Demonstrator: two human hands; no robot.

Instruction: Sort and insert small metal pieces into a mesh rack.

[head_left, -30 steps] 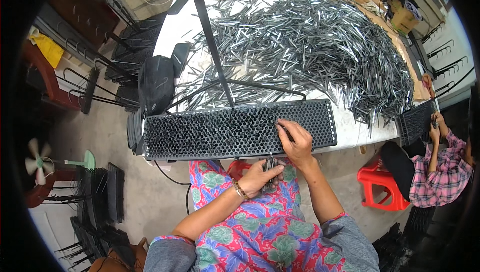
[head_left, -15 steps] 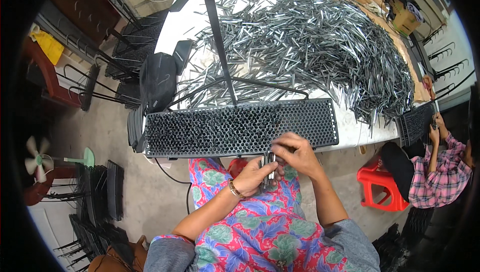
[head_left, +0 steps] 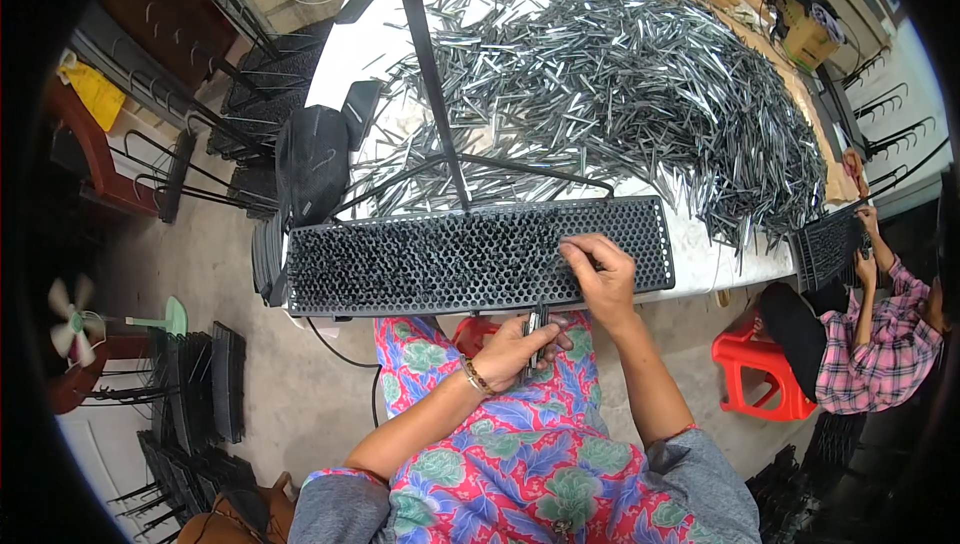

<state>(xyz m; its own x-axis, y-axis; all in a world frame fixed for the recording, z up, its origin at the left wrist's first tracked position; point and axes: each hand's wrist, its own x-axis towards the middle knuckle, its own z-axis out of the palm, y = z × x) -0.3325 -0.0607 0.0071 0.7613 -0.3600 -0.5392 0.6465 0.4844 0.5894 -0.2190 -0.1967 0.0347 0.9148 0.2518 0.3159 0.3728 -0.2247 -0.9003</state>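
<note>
A long black perforated rack (head_left: 636, 234) lies across the table's near edge, its round holes in close rows. Many holes on its left and middle part look filled with dark pieces; those at the right end look open. Below its front edge, my left hand (head_left: 500, 352) is closed round a small bundle of thin dark metal strips (head_left: 538, 322), which point up toward the rack. My right hand (head_left: 606, 279) is over the rack, right of its middle, with thumb and fingertips pinched at the holes. Whatever is in that pinch is too small to make out.
A big heap of loose metal strips (head_left: 640, 84) covers the white table (head_left: 335, 64). A black upright bar (head_left: 425, 54) rises behind the rack. At right, a co-worker in a plaid shirt (head_left: 870, 364) handles another rack beside a red stool (head_left: 760, 379). A fan (head_left: 75, 324) stands left.
My right hand has moved from beside the strips in my left hand up onto the rack. My left hand keeps hold of the bundle. The co-worker's upper hand has shifted slightly upward.
</note>
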